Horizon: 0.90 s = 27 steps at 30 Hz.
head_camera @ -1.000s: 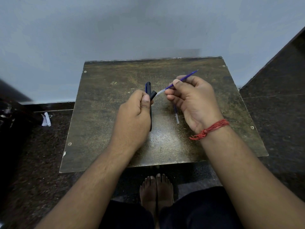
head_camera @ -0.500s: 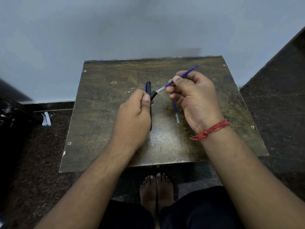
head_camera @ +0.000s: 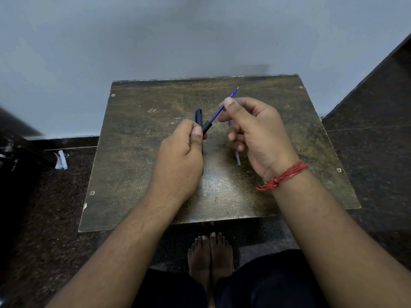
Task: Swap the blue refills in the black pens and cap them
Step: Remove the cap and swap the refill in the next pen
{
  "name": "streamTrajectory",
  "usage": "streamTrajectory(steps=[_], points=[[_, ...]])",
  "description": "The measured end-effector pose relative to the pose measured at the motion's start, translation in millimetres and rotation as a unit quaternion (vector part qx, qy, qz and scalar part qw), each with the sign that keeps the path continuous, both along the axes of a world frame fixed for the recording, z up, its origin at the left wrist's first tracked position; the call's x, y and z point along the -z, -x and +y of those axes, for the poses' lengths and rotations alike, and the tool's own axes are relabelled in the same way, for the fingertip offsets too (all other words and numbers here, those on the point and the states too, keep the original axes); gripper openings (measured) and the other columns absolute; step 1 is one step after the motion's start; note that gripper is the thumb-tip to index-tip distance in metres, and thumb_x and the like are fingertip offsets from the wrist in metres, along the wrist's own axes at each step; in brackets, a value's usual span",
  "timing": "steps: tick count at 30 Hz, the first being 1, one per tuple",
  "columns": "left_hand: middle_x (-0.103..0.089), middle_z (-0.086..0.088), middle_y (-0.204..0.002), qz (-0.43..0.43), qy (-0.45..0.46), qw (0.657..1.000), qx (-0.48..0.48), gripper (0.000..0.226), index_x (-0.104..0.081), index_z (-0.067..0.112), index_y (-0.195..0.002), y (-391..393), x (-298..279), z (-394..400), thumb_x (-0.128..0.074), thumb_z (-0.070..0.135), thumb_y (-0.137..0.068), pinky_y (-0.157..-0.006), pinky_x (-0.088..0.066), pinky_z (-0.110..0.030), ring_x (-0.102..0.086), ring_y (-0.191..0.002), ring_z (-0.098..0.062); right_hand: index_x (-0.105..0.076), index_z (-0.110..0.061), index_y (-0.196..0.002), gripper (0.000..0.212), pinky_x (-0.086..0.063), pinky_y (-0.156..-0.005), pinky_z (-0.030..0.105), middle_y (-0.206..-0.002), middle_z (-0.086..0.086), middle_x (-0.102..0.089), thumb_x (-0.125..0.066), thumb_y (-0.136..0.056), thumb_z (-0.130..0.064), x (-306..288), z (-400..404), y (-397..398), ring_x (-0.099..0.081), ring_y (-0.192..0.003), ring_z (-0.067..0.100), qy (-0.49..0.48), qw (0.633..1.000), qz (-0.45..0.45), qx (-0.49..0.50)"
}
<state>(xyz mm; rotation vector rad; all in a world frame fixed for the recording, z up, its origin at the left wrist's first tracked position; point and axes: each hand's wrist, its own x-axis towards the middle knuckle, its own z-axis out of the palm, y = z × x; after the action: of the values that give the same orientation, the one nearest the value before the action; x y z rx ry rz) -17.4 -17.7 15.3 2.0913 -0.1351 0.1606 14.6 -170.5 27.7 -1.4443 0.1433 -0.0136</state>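
My left hand [head_camera: 180, 158] is closed around a black pen barrel [head_camera: 206, 127] whose open end points up and right. A blue refill [head_camera: 216, 114] runs from that opening up to my right hand [head_camera: 255, 134], which pinches it between thumb and forefinger; its tip [head_camera: 235, 91] sticks out past the fingers. A second black pen [head_camera: 198, 116] with a blue edge lies on the table just beyond my left hand, mostly hidden. Another refill [head_camera: 238, 157] lies on the table under my right hand, only its pale end showing.
A small worn brown table [head_camera: 138, 165] stands against a grey wall. Dark speckled floor surrounds it, with a scrap of white paper [head_camera: 60, 160] at the left. My bare feet [head_camera: 210, 252] show below the table's near edge.
The refill has gone deeper into the barrel: its pale end, visible before, is now inside. My right hand has slid up toward the refill's tip.
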Motion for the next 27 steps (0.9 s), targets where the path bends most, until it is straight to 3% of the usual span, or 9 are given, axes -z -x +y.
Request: streamTrajectory(steps=[3, 8, 13, 18, 20, 23, 27], points=[[-0.047, 0.011, -0.061, -0.003, -0.007, 1.000, 0.003, 0.031, -0.047, 0.033, -0.078, 0.4, 0.1, -0.6, -0.042, 0.026, -0.108, -0.050, -0.032, -0.018, -0.045, -0.056, -0.001, -0.067, -0.016, -0.084, 0.013, -0.029, -0.039, 0.020, -0.074, 0.000, -0.069, -0.066, -0.094, -0.023, -0.6, -1.4, -1.7, -0.047, -0.044, 0.007, -0.031, 0.999, -0.004, 0.026], [-0.048, 0.012, -0.062, -0.008, -0.003, 1.000, -0.001, 0.026, -0.054, 0.022, -0.084, -0.9, 2.0, -1.2, -0.042, 0.026, -0.107, -0.052, -0.032, -0.016, -0.046, -0.058, 0.001, -0.066, -0.019, -0.078, 0.014, -0.029, -0.038, 0.020, -0.067, -0.003, -0.063, -0.069, -0.092, -0.021, -1.0, 4.6, 2.3, -0.048, -0.045, 0.008, 0.042, 0.999, -0.001, -0.011], [-0.049, 0.009, -0.063, -0.005, 0.000, 1.000, -0.007, 0.027, -0.056, 0.017, -0.086, -1.3, 3.4, 0.8, -0.041, 0.027, -0.107, -0.053, -0.035, -0.023, -0.045, -0.058, -0.002, -0.066, -0.018, -0.077, 0.016, -0.027, -0.037, 0.020, -0.063, -0.002, -0.058, -0.068, -0.093, -0.018, -1.8, 9.4, 3.2, -0.047, -0.043, 0.009, 0.082, 0.996, 0.000, -0.041], [-0.051, 0.009, -0.064, 0.000, 0.001, 1.000, -0.009, 0.027, -0.057, 0.016, -0.088, -1.0, 2.8, 0.3, -0.041, 0.027, -0.107, -0.052, -0.033, -0.022, -0.046, -0.057, -0.003, -0.070, -0.018, -0.081, 0.020, -0.034, -0.038, 0.019, -0.064, -0.006, -0.062, -0.067, -0.093, -0.033, -2.9, -1.2, 2.4, -0.051, -0.043, 0.009, 0.143, 0.989, -0.014, -0.022], [-0.051, 0.009, -0.064, 0.001, -0.003, 1.000, -0.012, 0.028, -0.057, 0.016, -0.089, -1.0, 2.6, 1.6, -0.040, 0.027, -0.108, -0.051, -0.033, -0.018, -0.047, -0.058, -0.001, -0.071, -0.019, -0.083, 0.023, -0.043, -0.047, 0.022, -0.061, -0.010, -0.062, -0.064, -0.093, -0.038, -5.4, -20.1, -3.6, -0.055, -0.047, 0.007, 0.228, 0.971, -0.041, 0.065], [-0.052, 0.009, -0.065, -0.001, -0.004, 1.000, -0.015, 0.029, -0.057, 0.015, -0.088, -1.0, 2.0, 2.3, -0.040, 0.027, -0.108, -0.051, -0.034, -0.016, -0.048, -0.058, 0.000, -0.068, -0.025, -0.081, 0.015, -0.052, -0.066, 0.027, -0.070, -0.013, -0.064, -0.062, -0.089, -0.035, -9.3, -55.4, -10.3, -0.060, -0.066, 0.004, 0.362, 0.906, -0.053, 0.211], [-0.053, 0.009, -0.067, -0.001, -0.009, 1.000, -0.014, 0.028, -0.056, 0.016, -0.087, -0.6, 1.4, 0.9, -0.041, 0.026, -0.108, -0.054, -0.034, -0.019, -0.047, -0.061, -0.001, -0.067, -0.025, -0.084, 0.014, -0.051, -0.071, 0.032, -0.086, -0.007, -0.067, -0.060, -0.089, -0.036, -2.7, -67.6, -8.4, -0.062, -0.082, 0.016, 0.531, 0.836, 0.017, 0.139]])
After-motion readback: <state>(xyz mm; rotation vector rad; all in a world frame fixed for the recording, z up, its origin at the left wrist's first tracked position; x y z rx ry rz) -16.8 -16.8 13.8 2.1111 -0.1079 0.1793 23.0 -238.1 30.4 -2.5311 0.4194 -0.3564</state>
